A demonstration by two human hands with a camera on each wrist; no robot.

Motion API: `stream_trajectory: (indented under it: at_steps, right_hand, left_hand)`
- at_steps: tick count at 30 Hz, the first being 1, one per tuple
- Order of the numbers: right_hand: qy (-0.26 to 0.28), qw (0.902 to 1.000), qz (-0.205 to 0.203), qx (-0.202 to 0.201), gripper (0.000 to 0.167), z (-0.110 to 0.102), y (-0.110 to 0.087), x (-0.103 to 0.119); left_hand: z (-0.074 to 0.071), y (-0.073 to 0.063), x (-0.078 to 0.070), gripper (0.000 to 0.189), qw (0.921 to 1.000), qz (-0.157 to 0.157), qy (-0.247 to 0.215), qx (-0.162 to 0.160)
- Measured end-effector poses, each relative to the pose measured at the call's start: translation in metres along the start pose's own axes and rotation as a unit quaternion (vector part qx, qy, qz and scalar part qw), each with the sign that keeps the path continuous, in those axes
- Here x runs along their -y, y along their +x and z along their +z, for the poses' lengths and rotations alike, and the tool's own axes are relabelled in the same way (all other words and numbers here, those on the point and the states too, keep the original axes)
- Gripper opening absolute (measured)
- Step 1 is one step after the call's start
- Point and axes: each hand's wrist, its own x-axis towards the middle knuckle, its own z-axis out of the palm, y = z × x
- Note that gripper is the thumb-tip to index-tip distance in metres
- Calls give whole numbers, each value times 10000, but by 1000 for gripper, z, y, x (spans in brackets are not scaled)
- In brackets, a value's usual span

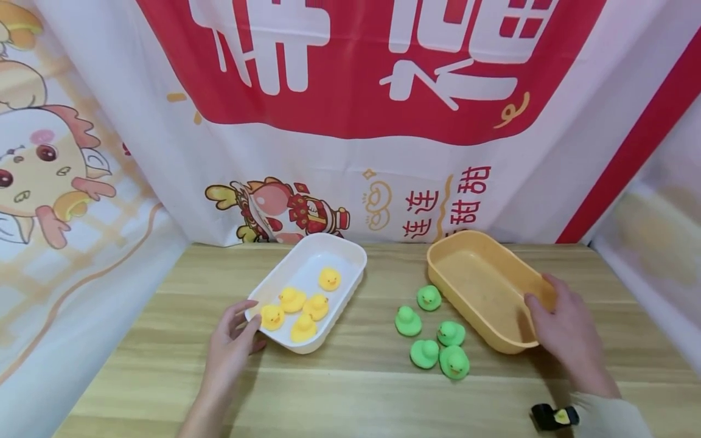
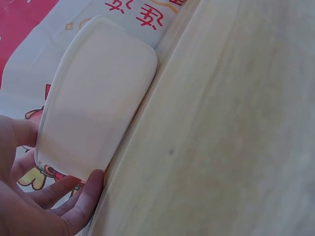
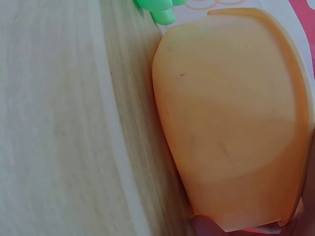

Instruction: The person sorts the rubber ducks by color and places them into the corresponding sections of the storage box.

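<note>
At the table [image 1: 328,401], left hand [image 1: 231,340] grips white tray [image 1: 308,263], right hand [image 1: 571,331] apparently grips orange tray [image 1: 482,289].

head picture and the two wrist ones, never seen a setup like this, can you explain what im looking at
There's no machine here, just a person's bare hands. The head picture comes from a camera worn on the head, looking forward and down. Each wrist picture comes from a camera on that wrist, showing the outside of what that hand holds.

The left hand grips a white tray with five yellow toy ducks inside. The right hand grips an empty orange tray. Five green toy ducks lie between the trays on the wooden table.
</note>
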Motion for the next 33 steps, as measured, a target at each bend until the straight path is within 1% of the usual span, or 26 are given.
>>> stream_trajectory:
  at_steps: [3,6,9,11,13,15,17,18,20,22,23,24,25,27,29,31,33]
  right_hand:
    - [15,10000,-78,-34,74,1,1,0]
    - [35,10000,-19,54,75,1,-2,-2]
    - [11,10000,-2,96,74,1,-5,-4]
    - [11,9999,17,112,74,0,-6,-4]
    - [37,9999,24,91,74,-1,-6,-3]
    - [63,9999,53,95,75,-2,-5,-1]
    - [84,9999,54,108,75,-2,-5,0]
    - [89,9999,42,112,75,-2,-5,0]
    - [78,9999,31,122,75,0,-4,2]
    - [100,9999,23,120,74,2,-3,3]
    - [118,9999,22,118,74,3,-3,4]
    - [129,9999,24,113,74,4,-3,4]
    - [131,9999,22,94,74,5,-3,4]
    - [149,9998,10,93,74,5,-2,4]
    - [131,9999,16,93,73,4,-2,4]
    - [106,9999,40,94,73,3,-1,3]
    - [100,9999,59,88,73,2,-1,3]
  left_hand:
    - [-1,1,-1,47,10000,11,-23,21]
    - [-2,-2,-2,48,10000,-30,45,39]
    - [-3,-5,-5,53,9993,-59,373,77]
    - [-4,-9,-10,58,9972,-51,744,37]
    - [-6,-12,-19,63,9949,61,1004,-90]
    - [-5,-16,-29,65,9927,184,1155,-307]
    - [-2,-21,-40,63,9896,427,1237,-596]
    - [1,-23,-44,60,9862,658,1305,-782]
    - [6,-26,-53,54,9766,1112,1442,-1143]
    - [12,-28,-64,48,9645,1535,1602,-1435]
    - [14,-30,-71,45,9588,1713,1669,-1530]
    - [18,-31,-78,43,9558,1855,1676,-1549]
    - [21,-33,-86,42,9553,1928,1675,-1490]
    - [29,-37,-100,39,9567,2057,1627,-1263]
    - [42,-41,-110,37,9578,2266,1501,-931]
    - [56,-44,-116,35,9587,2446,1327,-585]
    - [73,-45,-118,32,9583,2595,1146,-340]
